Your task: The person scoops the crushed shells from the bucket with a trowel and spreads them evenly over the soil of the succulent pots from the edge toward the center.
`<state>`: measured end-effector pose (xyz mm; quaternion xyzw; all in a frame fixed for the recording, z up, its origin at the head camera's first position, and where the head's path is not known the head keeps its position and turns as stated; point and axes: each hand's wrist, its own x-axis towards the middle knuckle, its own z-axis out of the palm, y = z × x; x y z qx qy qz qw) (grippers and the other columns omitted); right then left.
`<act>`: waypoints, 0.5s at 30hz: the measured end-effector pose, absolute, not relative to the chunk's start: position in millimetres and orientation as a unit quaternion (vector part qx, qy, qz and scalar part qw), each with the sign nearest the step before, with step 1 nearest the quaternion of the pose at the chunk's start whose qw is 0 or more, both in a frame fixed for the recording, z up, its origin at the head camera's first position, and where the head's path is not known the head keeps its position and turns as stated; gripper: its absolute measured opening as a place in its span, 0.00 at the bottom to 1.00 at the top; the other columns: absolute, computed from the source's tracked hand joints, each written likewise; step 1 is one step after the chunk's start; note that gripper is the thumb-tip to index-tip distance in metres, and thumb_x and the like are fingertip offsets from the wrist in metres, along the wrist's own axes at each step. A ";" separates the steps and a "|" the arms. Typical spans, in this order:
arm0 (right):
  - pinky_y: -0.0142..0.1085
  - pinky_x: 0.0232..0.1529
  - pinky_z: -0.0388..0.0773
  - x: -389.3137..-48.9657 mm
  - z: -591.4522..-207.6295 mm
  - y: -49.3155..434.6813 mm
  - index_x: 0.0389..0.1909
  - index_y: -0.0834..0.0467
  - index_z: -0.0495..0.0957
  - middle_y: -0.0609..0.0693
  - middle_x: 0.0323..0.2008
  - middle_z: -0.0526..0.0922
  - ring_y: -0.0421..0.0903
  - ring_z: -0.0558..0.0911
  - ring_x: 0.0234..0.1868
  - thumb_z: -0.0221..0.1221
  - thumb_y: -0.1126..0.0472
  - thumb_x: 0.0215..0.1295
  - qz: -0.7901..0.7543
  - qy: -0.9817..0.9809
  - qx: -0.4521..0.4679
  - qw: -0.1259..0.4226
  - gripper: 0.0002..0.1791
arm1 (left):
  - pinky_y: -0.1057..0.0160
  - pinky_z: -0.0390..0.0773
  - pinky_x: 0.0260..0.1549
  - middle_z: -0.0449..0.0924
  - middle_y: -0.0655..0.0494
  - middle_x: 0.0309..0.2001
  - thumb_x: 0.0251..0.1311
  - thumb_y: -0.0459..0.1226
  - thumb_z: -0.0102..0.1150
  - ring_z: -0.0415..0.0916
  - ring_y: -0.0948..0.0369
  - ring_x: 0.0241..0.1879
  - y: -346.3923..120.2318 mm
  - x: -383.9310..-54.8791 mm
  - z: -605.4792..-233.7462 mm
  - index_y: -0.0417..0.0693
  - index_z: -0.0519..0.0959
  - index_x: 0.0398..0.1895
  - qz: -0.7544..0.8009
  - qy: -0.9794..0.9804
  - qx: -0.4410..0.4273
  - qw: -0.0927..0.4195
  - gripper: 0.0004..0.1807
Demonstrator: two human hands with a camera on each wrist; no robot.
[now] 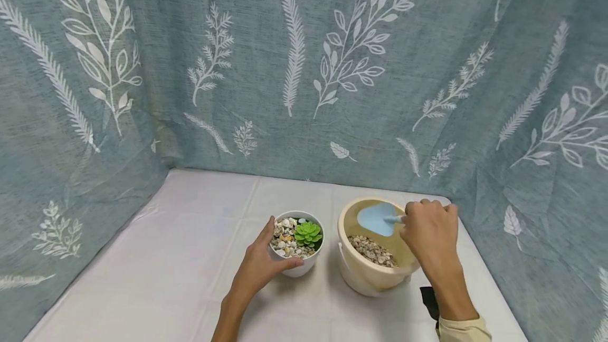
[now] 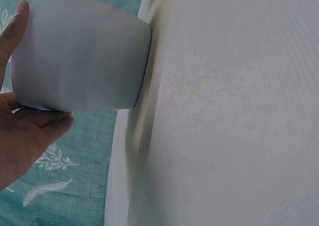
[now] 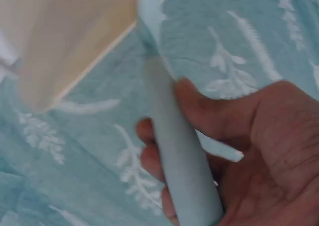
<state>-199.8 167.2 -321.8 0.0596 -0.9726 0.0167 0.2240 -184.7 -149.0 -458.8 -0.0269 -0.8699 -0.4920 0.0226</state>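
A white plant pot (image 1: 299, 269) stands on the table, filled with pale pebbles (image 1: 284, 234) and a green succulent (image 1: 309, 233). My left hand (image 1: 258, 265) holds it from the left side, thumb at the near rim and fingers round the far side; the left wrist view shows the pot's smooth wall (image 2: 84, 51) between thumb and fingers. Over the cream bucket (image 1: 363, 276) my right hand (image 1: 429, 234) grips a light blue hand trowel (image 1: 375, 219). Its blade hangs inside the bucket's mouth, above brown gravel (image 1: 372, 251). Fingers wrap the trowel's grey-blue handle (image 3: 177, 146) in the right wrist view.
A white cloth (image 1: 166, 273) covers the table. Teal curtains (image 1: 266, 67) with white leaf prints enclose the back and both sides. The bucket stands to the right of the pot with a narrow gap between, its thin handle (image 1: 343, 257) hanging down at the left.
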 end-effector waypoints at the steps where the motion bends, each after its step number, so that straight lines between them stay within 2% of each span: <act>1: 0.55 0.37 0.72 -203.1 -323.5 169.9 0.16 0.58 0.82 0.54 0.16 0.78 0.55 0.77 0.22 0.69 0.70 0.55 0.007 -0.977 0.064 0.202 0.12 | 0.37 0.60 0.79 0.49 0.49 0.86 0.45 0.61 0.81 0.51 0.44 0.84 -149.9 -185.0 -458.7 0.48 0.48 0.86 -0.493 -0.869 -0.027 0.024 0.71; 3: 0.54 0.38 0.71 -210.4 -330.0 172.4 0.11 0.55 0.76 0.51 0.14 0.76 0.52 0.76 0.21 0.68 0.70 0.55 -0.017 -0.984 0.085 0.154 0.17 | 0.38 0.59 0.79 0.49 0.50 0.86 0.45 0.60 0.81 0.50 0.45 0.84 -151.2 -185.3 -459.4 0.49 0.48 0.86 -0.495 -0.868 -0.025 0.025 0.71; 7: 0.50 0.39 0.71 -221.1 -352.2 169.8 0.12 0.51 0.72 0.47 0.15 0.76 0.49 0.76 0.22 0.70 0.68 0.54 -0.050 -0.987 0.133 0.081 0.20 | 0.38 0.58 0.80 0.48 0.52 0.86 0.45 0.61 0.81 0.49 0.47 0.84 -149.4 -183.6 -462.0 0.50 0.47 0.86 -0.500 -0.866 -0.026 0.017 0.71; 12: 0.49 0.42 0.73 -226.8 -374.5 170.5 0.12 0.51 0.72 0.46 0.14 0.77 0.47 0.76 0.20 0.74 0.67 0.50 -0.074 -0.979 0.168 0.084 0.20 | 0.39 0.57 0.80 0.47 0.52 0.86 0.44 0.62 0.81 0.49 0.46 0.84 -145.2 -179.8 -464.4 0.50 0.47 0.86 -0.505 -0.862 -0.027 0.014 0.72; 15: 0.48 0.45 0.76 -229.9 -382.8 174.2 0.12 0.51 0.73 0.45 0.14 0.77 0.46 0.77 0.19 0.73 0.66 0.52 -0.072 -0.975 0.190 0.092 0.19 | 0.38 0.58 0.80 0.48 0.48 0.85 0.45 0.60 0.81 0.50 0.44 0.84 -146.3 -178.3 -465.4 0.47 0.47 0.86 -0.503 -0.864 -0.027 0.023 0.71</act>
